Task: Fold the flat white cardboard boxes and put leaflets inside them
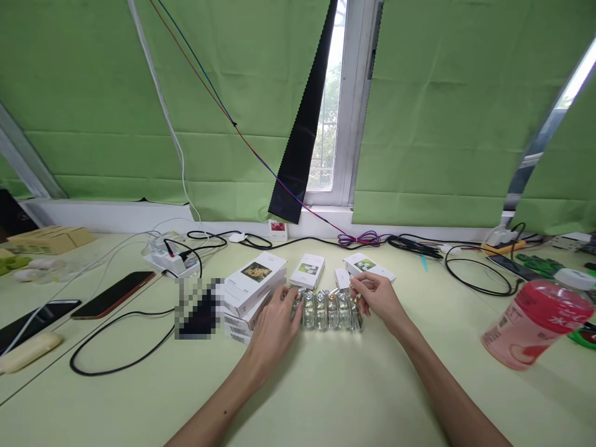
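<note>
Several small glass bottles (321, 312) with metallic tops stand side by side in a row on the pale green table (354, 391). At the row's left end, my left hand (277, 320) has its fingers closed round a bottle they partly hide. My right hand (378, 297) pinches the top of the dark bottle at the right end. Left of the bottles, white boxes (255, 273) are stacked, the top one printed with yellow flowers. Behind the row lie a white box (308, 269) with white flowers and another flower-printed box (370, 266). A smaller white box (342, 278) lies beside it.
A pink bottle (531, 323) with a white cap stands at the right. Two phones (114, 294), a power strip (172, 261) and a looped black cable (100, 374) lie at the left. More cables (414, 245) run along the back wall.
</note>
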A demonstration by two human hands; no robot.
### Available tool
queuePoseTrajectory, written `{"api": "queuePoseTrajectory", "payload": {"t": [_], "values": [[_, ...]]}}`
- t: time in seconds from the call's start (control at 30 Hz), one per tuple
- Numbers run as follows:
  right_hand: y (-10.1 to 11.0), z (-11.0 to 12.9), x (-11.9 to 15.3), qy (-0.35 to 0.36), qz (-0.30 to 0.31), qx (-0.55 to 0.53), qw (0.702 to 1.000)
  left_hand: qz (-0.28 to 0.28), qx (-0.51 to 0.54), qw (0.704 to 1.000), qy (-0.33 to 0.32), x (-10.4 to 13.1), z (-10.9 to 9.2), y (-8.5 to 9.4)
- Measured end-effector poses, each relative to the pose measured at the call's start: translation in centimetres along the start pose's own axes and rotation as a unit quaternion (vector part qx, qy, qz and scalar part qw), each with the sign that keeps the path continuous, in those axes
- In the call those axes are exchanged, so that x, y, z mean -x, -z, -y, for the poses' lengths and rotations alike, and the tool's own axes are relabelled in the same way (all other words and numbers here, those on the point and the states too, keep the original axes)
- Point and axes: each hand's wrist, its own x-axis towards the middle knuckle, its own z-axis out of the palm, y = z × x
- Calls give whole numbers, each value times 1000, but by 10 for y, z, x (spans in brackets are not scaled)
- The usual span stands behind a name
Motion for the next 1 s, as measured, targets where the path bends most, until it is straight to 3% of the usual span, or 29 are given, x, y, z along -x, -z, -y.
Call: {"api": "queuePoseTrajectory", "payload": {"t": [1.0], "values": [[1,-2,1,30,-20,44,998,-48,42,997,-39,3,-3,3]]}}
